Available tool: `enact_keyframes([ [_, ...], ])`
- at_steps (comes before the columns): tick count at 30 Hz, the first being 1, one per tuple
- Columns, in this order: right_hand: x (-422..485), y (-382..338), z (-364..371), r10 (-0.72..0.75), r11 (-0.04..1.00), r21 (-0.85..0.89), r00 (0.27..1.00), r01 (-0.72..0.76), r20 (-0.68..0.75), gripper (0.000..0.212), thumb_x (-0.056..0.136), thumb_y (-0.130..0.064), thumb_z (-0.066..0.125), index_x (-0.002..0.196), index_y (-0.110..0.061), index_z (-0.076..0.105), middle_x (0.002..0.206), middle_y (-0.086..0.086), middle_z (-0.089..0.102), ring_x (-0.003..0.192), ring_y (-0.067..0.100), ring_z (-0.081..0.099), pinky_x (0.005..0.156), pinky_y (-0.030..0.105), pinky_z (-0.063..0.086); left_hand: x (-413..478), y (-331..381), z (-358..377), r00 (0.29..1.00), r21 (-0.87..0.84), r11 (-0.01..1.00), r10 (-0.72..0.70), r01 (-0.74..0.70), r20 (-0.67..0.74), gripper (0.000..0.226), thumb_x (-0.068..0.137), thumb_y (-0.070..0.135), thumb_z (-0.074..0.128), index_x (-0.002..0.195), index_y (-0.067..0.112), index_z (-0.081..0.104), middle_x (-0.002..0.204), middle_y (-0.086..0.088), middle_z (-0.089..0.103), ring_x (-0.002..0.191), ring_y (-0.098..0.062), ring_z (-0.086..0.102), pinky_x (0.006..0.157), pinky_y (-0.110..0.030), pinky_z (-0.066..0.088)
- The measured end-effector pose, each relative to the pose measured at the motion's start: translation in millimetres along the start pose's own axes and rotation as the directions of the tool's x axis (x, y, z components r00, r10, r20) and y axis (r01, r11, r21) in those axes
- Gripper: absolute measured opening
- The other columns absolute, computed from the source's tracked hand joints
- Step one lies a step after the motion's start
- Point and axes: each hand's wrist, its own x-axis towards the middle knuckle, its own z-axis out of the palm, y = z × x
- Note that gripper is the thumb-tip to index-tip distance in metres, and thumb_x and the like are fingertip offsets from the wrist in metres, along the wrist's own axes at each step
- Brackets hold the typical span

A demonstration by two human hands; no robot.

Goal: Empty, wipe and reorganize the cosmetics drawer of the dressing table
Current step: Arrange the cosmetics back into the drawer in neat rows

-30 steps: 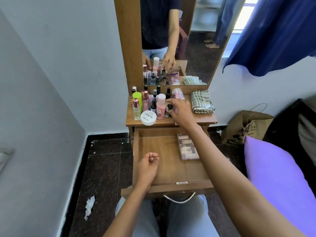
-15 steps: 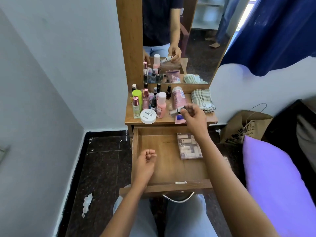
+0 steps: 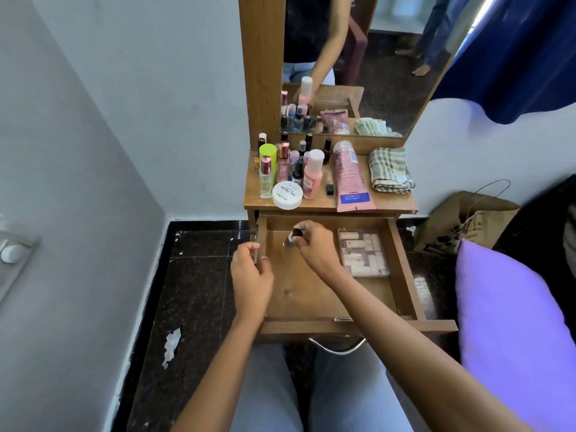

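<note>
Restocking's barely begun: right hand (image 3: 314, 249) pinches a bottle (image 3: 292, 239) over the drawer (image 3: 402, 275), left hand (image 3: 252, 275) seemingly grips its wall, most cosmetics (image 3: 311, 174) on the worktop (image 3: 389, 201).

The drawer (image 3: 299, 294) is showing matt brown wood grain, like the worktop (image 3: 389, 202). Its handle (image 3: 338, 351) is gleaming as polished metal. The floor (image 3: 199, 275) is shining as glossy speckled stone. The checked towel (image 3: 389, 169) is looking like soft woven cloth, the pink tube (image 3: 349, 176) like glossy plastic, the bag (image 3: 452, 222) like creased brown paper.
</note>
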Motion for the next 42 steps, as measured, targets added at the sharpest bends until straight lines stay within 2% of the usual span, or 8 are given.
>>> enact_keyframes([
  [5,17,-8,22,-0.065,0.983,-0.170,0.996,0.076,0.069,0.024,0.090,-0.007,0.057,0.113,-0.014,0.060,0.111,0.006,0.059,0.100,0.021,0.057,0.089,0.033,0.046,2,-9,4,0.997,0.031,0.998,-0.052,0.050,0.060,0.029,0.088,0.008,0.058,0.116,0.013,0.053,0.112,-0.002,0.055,0.105,-0.013,0.052,0.084,-0.019,0.041],
  [14,31,-11,41,-0.054,0.982,-0.175,0.994,0.070,0.098,0.028,0.090,-0.003,0.055,0.116,-0.012,0.058,0.116,0.011,0.060,0.104,0.025,0.060,0.093,0.037,0.049,4,-17,10,0.995,0.061,0.996,-0.065,0.060,0.080,0.032,0.087,0.011,0.060,0.118,0.015,0.052,0.114,0.000,0.054,0.107,-0.013,0.052,0.089,-0.026,0.048],
  [18,32,-12,45,-0.060,0.987,-0.140,0.993,0.074,0.106,0.030,0.091,-0.001,0.054,0.119,-0.013,0.058,0.119,0.010,0.062,0.108,0.022,0.060,0.095,0.037,0.050,4,-17,11,0.994,0.064,0.996,-0.069,0.064,0.085,0.032,0.088,0.010,0.060,0.118,0.015,0.052,0.115,-0.001,0.053,0.107,-0.013,0.052,0.087,-0.022,0.046],
  [26,26,-5,51,-0.034,0.996,-0.079,0.995,0.042,0.098,0.037,0.091,0.000,0.053,0.122,-0.018,0.045,0.107,0.007,0.061,0.099,0.019,0.061,0.090,0.036,0.052,4,-17,10,0.995,0.067,0.996,-0.058,0.052,0.087,0.032,0.088,0.010,0.059,0.118,0.015,0.052,0.115,-0.001,0.052,0.105,-0.013,0.052,0.087,-0.024,0.047],
  [29,25,-4,52,-0.008,0.999,-0.038,0.997,0.011,0.077,0.033,0.090,0.001,0.052,0.116,-0.017,0.044,0.098,0.004,0.059,0.093,0.017,0.060,0.085,0.031,0.052,4,-16,10,0.994,0.067,0.996,-0.062,0.056,0.091,0.031,0.088,0.009,0.058,0.118,0.014,0.051,0.116,-0.002,0.052,0.105,-0.013,0.051,0.085,-0.022,0.044],
  [33,24,-2,51,0.017,1.000,0.022,0.997,-0.019,0.073,0.028,0.090,0.002,0.051,0.107,-0.019,0.044,0.098,0.003,0.057,0.094,0.016,0.058,0.078,0.020,0.045,4,-18,10,0.994,0.063,0.997,-0.055,0.049,0.097,0.030,0.088,0.010,0.058,0.117,0.015,0.051,0.115,-0.002,0.052,0.104,-0.013,0.051,0.085,-0.023,0.044],
  [38,22,5,50,0.008,1.000,0.006,0.999,-0.009,0.052,0.030,0.089,0.002,0.056,0.111,-0.016,0.046,0.099,-0.004,0.058,0.094,0.010,0.058,0.087,0.027,0.049,4,-17,9,0.993,0.060,0.997,-0.062,0.056,0.097,0.031,0.088,0.010,0.058,0.117,0.015,0.051,0.116,-0.001,0.051,0.105,-0.012,0.051,0.086,-0.022,0.044],
  [42,22,8,51,0.008,1.000,0.020,0.999,-0.009,0.038,0.029,0.088,0.002,0.057,0.108,-0.017,0.047,0.098,0.000,0.060,0.093,0.012,0.059,0.089,0.030,0.051,3,-17,9,0.993,0.054,0.997,-0.060,0.055,0.103,0.030,0.088,0.010,0.059,0.117,0.015,0.051,0.115,-0.001,0.051,0.104,-0.012,0.052,0.084,-0.020,0.043],
])
